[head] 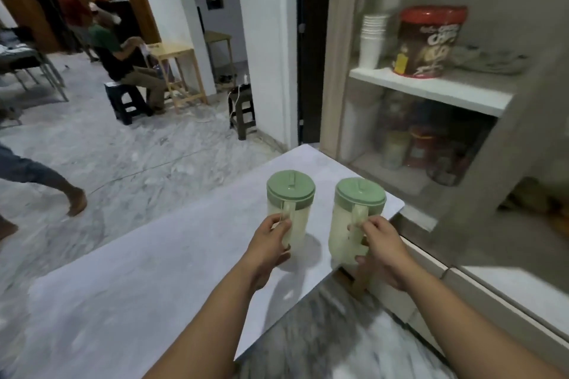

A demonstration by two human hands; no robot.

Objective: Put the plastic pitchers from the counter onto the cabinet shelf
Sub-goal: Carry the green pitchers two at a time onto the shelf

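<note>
we see two pitchers, each pale and translucent with a green lid, upright side by side near the far right corner of the counter point(154, 255). they stand apart with a narrow gap between them. the left pitcher point(291, 209) sits further in from the right edge; the right pitcher point(354, 218) is at the right edge, and its base seems to overhang or sit just at that edge; we cannot tell whether it is lifted.

left hand point(271, 249): fingers curled round the handle of the left pitcher, thumb on the near side, closed on the handle. right hand point(381, 252): fingers wrapped round the handle of the right pitcher, thumb low against the body, closed on the handle. both handles face us.

cabinet point(480, 163) stands to the right of the counter, just beyond its far right corner. upper shelf point(431, 88) is white and carries a stack of cups point(372, 40) at its left end, a red-lidded tub point(429, 40) beside the stack, and something grey and flat further right, blurred. lower shelf holds several jars, too blurred to tell apart.

beyond the counter's left edge: marbled floor, a seated person point(123, 64) on a stool at a small wooden table.
</note>
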